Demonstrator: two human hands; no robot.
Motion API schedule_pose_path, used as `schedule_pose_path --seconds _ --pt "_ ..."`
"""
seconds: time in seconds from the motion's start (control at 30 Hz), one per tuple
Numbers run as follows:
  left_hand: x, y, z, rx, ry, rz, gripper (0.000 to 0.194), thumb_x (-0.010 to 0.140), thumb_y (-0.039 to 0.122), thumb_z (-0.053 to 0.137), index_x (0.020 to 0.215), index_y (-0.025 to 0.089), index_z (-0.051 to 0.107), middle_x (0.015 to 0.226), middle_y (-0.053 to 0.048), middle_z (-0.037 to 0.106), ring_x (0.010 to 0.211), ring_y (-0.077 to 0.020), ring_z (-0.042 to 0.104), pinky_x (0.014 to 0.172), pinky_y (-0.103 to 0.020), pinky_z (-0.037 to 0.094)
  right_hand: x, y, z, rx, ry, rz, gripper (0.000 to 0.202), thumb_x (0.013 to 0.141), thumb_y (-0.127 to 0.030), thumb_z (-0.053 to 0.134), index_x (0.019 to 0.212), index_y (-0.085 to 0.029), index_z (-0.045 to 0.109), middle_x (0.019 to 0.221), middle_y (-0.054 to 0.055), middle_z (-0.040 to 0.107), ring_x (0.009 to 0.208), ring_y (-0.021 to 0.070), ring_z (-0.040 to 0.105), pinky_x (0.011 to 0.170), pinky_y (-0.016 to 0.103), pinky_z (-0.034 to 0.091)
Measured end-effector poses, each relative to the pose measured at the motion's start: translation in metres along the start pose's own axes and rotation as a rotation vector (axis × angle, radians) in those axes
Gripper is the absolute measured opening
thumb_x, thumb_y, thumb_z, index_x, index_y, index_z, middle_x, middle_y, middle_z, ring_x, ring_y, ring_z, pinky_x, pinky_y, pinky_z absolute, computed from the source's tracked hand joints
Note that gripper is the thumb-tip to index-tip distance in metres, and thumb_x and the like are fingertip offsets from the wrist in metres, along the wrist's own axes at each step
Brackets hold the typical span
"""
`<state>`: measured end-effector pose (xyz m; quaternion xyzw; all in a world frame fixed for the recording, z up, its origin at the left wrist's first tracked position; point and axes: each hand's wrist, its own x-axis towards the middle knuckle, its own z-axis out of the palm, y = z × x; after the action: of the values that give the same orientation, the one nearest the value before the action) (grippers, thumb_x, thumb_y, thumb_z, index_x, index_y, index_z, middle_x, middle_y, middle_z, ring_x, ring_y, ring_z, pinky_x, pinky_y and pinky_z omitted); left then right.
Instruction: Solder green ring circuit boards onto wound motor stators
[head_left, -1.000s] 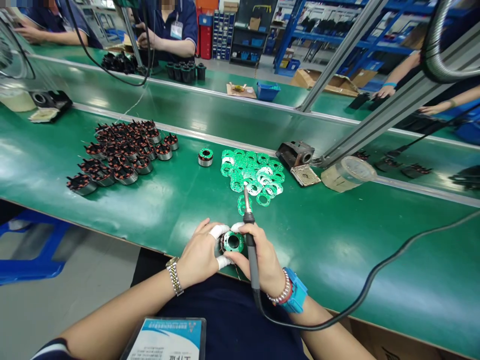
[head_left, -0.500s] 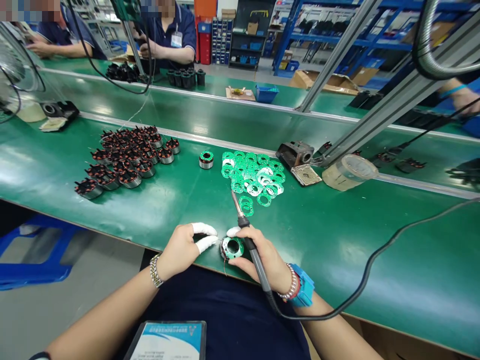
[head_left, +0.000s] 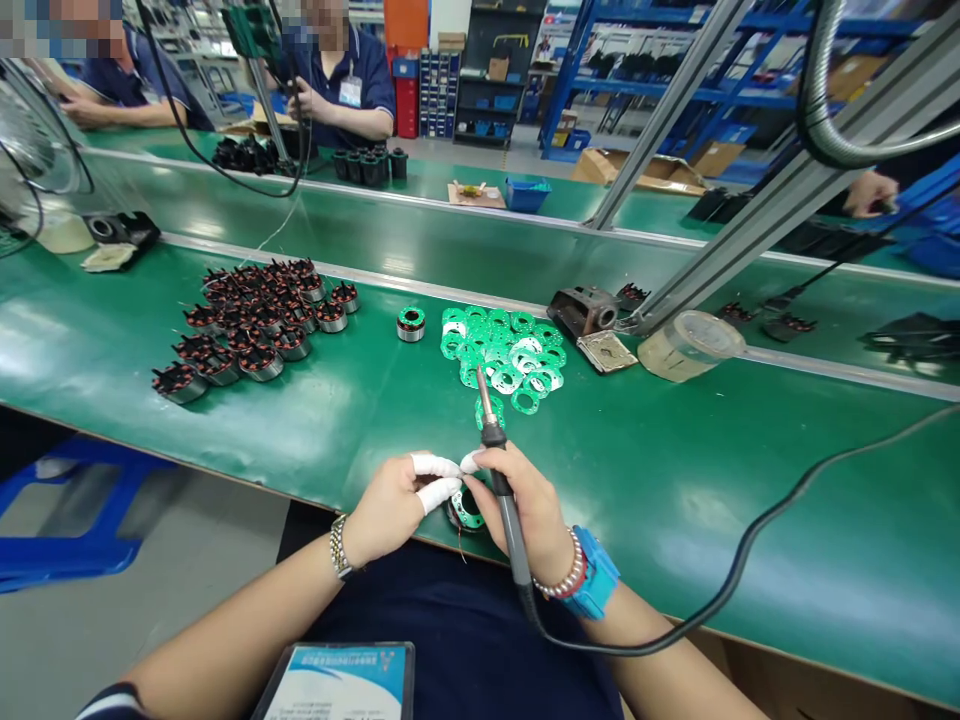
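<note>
At the bench's near edge sits a motor stator (head_left: pixel 466 517) topped by a green ring-shaped circuit board, with a thin wire hanging from its front. My left hand (head_left: pixel 394 503), its thumb and forefinger covered in white finger cots, pinches above the stator's left side; anything between the fingertips is too small to make out. In my right hand (head_left: pixel 538 508) lies a soldering iron (head_left: pixel 511 530), its tip pointing away over the bench. That hand's thumb and a white-covered fingertip meet close to my left fingertips. Together the hands partly hide the stator.
Loose green ring boards (head_left: pixel 506 345) lie ahead, beside another board-topped stator (head_left: pixel 410 324). Several bare stators (head_left: pixel 255 315) cluster left. A soldering iron stand (head_left: pixel 589 315) and plastic tub (head_left: pixel 690 345) are at right. The iron's cable (head_left: pixel 739 560) crosses the bench. Co-workers sit across.
My left hand has moved right to the top of the stator. My right thumb and finger have come off the stator's sides and closed together above it, the soldering iron still held.
</note>
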<state>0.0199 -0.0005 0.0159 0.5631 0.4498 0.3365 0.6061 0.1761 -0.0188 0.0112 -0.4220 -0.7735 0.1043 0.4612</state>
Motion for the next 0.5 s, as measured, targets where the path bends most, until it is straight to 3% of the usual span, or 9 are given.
schedule_pose_path --seconds 0.23,0.4,0.5 --pt "0.001 -0.003 0.001 -0.035 -0.045 -0.052 0.015 0.073 0.028 0.059 0.068 0.014 0.056 0.06 0.001 0.056 0.054 -0.0099 0.051 0.055 -0.022 0.044 -0.005 -0.004 0.002 -0.087 -0.059 -0.046 0.022 0.078 -0.007 0.045 0.096 -0.02 0.047 0.069 0.002 0.052 0.062 0.0152 0.05 0.055 0.027 0.047" --pt "0.004 -0.002 0.0 -0.067 -0.112 -0.064 0.017 0.074 0.029 0.058 0.067 0.015 0.052 0.059 0.003 0.054 0.054 -0.0096 0.052 0.054 -0.022 0.043 -0.01 -0.015 -0.014 -0.053 0.019 0.103 0.021 0.077 -0.012 0.053 0.095 -0.021 0.049 0.075 0.003 0.058 0.065 0.0152 0.055 0.061 0.028 0.049" --pt "0.007 -0.003 -0.001 -0.049 -0.125 -0.098 0.015 0.073 0.027 0.057 0.067 0.015 0.051 0.055 0.004 0.052 0.051 -0.0092 0.051 0.053 -0.022 0.042 -0.013 -0.021 -0.031 -0.003 0.036 0.188 0.015 0.077 -0.011 0.053 0.088 -0.021 0.053 0.069 0.001 0.057 0.059 0.0132 0.056 0.056 0.024 0.048"
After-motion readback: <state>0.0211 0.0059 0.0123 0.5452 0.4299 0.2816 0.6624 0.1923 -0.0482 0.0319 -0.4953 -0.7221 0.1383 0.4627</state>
